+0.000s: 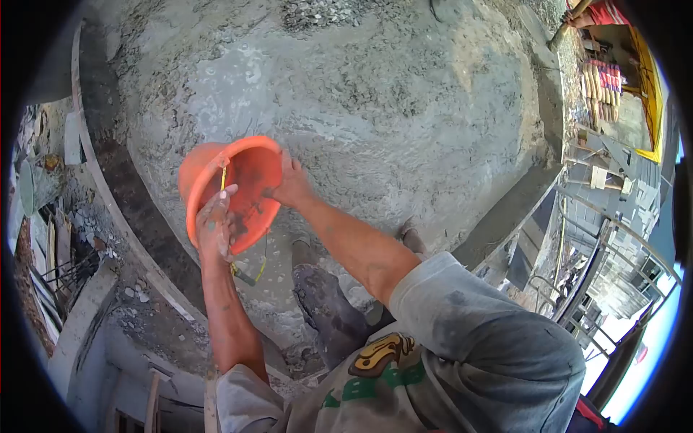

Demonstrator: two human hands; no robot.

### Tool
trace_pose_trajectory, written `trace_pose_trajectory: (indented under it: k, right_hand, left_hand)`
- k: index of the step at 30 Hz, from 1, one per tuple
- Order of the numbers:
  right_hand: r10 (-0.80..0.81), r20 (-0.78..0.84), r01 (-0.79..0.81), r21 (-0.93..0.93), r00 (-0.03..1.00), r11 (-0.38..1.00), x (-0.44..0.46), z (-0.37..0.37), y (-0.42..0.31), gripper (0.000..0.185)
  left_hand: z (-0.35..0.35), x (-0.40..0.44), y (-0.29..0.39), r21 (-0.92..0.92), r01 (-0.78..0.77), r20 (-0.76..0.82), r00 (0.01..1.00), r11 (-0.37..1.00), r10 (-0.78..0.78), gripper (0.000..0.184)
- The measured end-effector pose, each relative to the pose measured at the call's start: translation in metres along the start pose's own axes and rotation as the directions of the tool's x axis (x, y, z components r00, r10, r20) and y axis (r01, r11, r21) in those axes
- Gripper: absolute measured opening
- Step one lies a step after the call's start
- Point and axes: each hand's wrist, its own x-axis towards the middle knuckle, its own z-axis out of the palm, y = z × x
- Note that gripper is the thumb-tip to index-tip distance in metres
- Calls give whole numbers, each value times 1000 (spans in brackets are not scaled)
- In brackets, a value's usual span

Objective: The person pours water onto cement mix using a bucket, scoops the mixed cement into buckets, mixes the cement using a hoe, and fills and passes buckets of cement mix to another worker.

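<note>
An orange bucket (189, 173) is tilted on its side above wet grey concrete (346, 137), its mouth facing toward me. Grey residue coats the inside. My left hand (215, 222) is closed on the near left rim, beside a yellow piece of the bucket's handle. The rest of the thin handle (250, 278) hangs below the bucket. On the opposite side, my right hand (291, 185) grips the rim, thumb inside the mouth; some of its fingers are hidden behind the bucket wall. Both hands are smeared with grey.
Curved edge boards (137, 234) border the concrete on the left, with rubble (97, 234) beyond. A metal railing (603, 267) stands at right. At the top right, another person's hand (577, 19) holds a wooden handle. My boots (314, 289) stand in the concrete.
</note>
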Motion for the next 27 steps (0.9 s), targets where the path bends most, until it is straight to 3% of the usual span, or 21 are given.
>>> trace_pose_trajectory:
  k: [2,4,6,8,9,12,13,14,16,19,21,22,23,25,27]
  right_hand:
    - [-107,-208,143,166,972,976,-18,15,60,102]
    - [-70,-157,119,326,985,938,-42,-24,107,92]
    - [91,-124,-37,382,988,923,-53,-47,159,81]
    - [81,-43,-39,604,996,796,-61,-89,204,73]
    - [56,-6,-36,702,998,712,-63,-110,228,69]
    - [12,178,-178,977,984,116,-69,-178,304,57]
    - [17,193,-192,960,981,206,-64,-194,336,51]
    - [27,206,-204,933,978,298,-55,-211,373,45]
    - [79,202,-216,884,976,414,-56,-265,444,37]
    - [293,78,-230,816,953,531,-66,-343,569,32]
    - [484,-152,-248,707,862,663,-66,-378,667,29]
    - [506,-362,-199,626,783,754,-69,-394,714,36]
    - [504,-533,-218,510,679,832,-70,-418,756,53]
    - [596,-571,-394,449,564,802,-78,-497,811,63]
    - [346,-850,-379,192,397,905,-65,-549,870,72]
  left_hand:
    - [34,-35,-7,17,56,67,996,998,-57,35]
    - [85,-63,-13,59,159,133,977,985,-166,35]
    - [136,-84,-11,153,249,190,942,956,-276,36]
    - [192,-102,-15,198,282,263,907,939,-328,37]
    - [223,-112,-15,204,286,293,895,936,-337,37]
    - [321,-119,-22,181,276,457,826,944,-329,40]
    - [354,-117,-25,167,272,521,792,948,-319,40]
    - [389,-110,-33,312,25,579,788,950,-210,44]
    - [457,-91,-67,458,-458,729,684,762,-27,50]
    - [548,-64,-152,411,-130,744,620,902,-249,43]
    - [608,-41,-231,368,144,721,580,919,-380,38]
    - [646,-27,-276,325,282,696,575,903,-430,35]
    - [689,-11,-316,266,293,697,600,919,-393,32]
    - [781,15,-379,139,317,730,607,938,-313,25]
    - [879,43,-437,99,385,771,554,918,-315,22]
